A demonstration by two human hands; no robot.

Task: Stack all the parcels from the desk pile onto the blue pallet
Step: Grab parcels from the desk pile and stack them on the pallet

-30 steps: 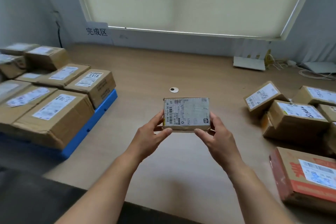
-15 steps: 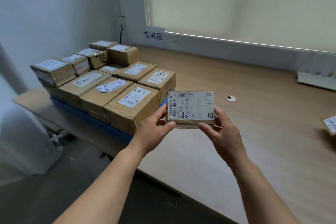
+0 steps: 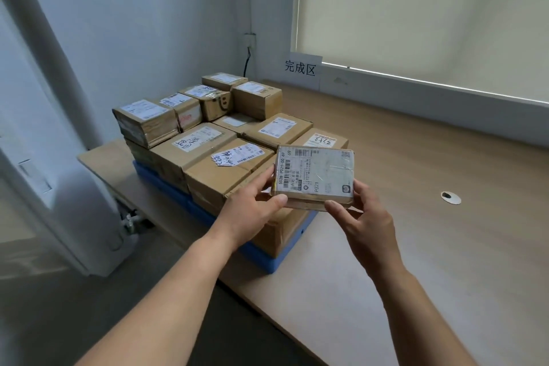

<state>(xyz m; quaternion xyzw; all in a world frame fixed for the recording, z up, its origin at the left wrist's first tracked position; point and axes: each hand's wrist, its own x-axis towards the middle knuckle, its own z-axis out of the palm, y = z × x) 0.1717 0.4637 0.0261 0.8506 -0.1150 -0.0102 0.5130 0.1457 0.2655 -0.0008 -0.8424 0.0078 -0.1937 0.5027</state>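
A small flat parcel [image 3: 315, 177] with a white shipping label is held in the air between both hands. My left hand [image 3: 252, 206] pinches its left edge and my right hand [image 3: 361, 217] grips its lower right corner. The parcel hangs just over the near right corner of the stack of brown parcels [image 3: 208, 140] that covers the blue pallet [image 3: 267, 258]. The stack stands two layers high at the back left. The desk pile of parcels is out of view.
The pallet sits on the left end of a wooden desk [image 3: 430, 217], near its front edge. A paper sign [image 3: 300, 68] leans on the window sill behind. A round cable grommet [image 3: 451, 197] lies in the desk to the right. A white unit [image 3: 44, 175] stands at the left.
The view has swung left from the desk pile to the pallet. Both hands have carried the small parcel leftward, from open desk to over the stack's near right corner.
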